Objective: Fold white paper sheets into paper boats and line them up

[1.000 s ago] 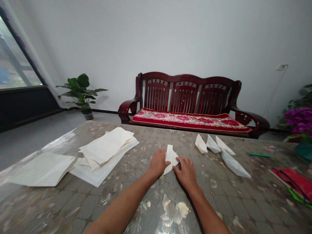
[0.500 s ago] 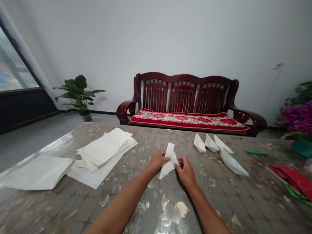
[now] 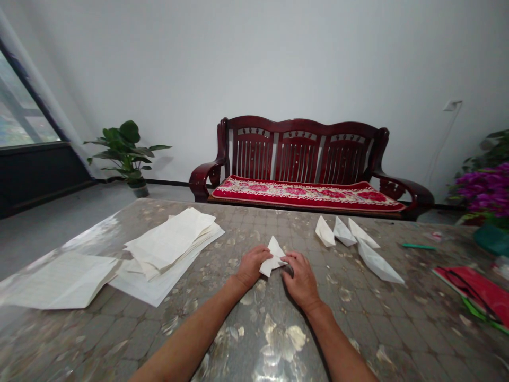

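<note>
A small piece of folded white paper (image 3: 273, 260) is between my two hands, just above or on the table; which, I cannot tell. One pointed corner of it sticks up away from me. My left hand (image 3: 253, 265) grips its left side, with the fingers curled. On the other side, my right hand (image 3: 300, 276) pinches the right edge between thumb and fingers. Off to the right of my hands stand several folded paper boats, among them a cream one (image 3: 325, 232) and a longer white one (image 3: 379, 261).
Loose paper sheets (image 3: 170, 241) lie stacked on the left of the patterned table (image 3: 222, 339), beside a folded sheet (image 3: 59, 281). At the right are a green pen (image 3: 419, 246) and a red folder (image 3: 477, 292). A wooden bench (image 3: 298, 154) stands behind the table.
The paper has turned and been folded smaller; its long strip shape is now a compact one with pointed corners. Both hands have shifted their hold on it.
</note>
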Motion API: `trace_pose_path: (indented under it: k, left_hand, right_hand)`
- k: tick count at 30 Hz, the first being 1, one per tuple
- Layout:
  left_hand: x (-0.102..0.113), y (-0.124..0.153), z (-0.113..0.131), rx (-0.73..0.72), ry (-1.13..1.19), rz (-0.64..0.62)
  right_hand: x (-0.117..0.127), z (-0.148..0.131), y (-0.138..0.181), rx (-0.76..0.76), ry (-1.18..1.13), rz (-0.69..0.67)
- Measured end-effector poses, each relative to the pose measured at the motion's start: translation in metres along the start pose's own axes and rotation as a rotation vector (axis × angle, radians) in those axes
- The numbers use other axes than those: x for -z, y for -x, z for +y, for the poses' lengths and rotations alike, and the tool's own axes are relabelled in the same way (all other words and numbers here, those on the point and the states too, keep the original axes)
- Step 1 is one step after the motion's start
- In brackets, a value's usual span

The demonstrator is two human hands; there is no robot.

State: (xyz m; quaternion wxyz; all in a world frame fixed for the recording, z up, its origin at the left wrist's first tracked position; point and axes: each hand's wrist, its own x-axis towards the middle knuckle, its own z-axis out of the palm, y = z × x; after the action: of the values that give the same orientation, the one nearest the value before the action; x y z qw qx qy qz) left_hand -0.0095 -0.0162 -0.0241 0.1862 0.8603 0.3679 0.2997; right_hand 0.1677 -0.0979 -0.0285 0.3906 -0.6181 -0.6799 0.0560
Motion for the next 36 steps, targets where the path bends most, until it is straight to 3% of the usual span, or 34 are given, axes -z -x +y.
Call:
trace_pose_path:
  k: [6, 12, 21, 36]
  left_hand:
    - [0.01, -0.001, -0.011, -0.091, -0.012, -0.246]
    - [0.025, 0.015, -0.006, -0.076, -0.032, -0.316]
    - [0.011, 0.04, 0.015, -0.035, -0.219, -0.113]
    - [0.01, 0.039, 0.008, 0.205, 0.035, -0.003]
  right_hand:
    - [0.0, -0.001, 0.0, 0.053, 0.078, -0.15]
    - [0.0, -0.002, 0.001, 0.109, 0.126, -0.154]
    - [0.002, -0.011, 0.002, 0.203, 0.131, -0.2]
    - [-0.008, -0.021, -0.001, 0.15, 0.155, -0.235]
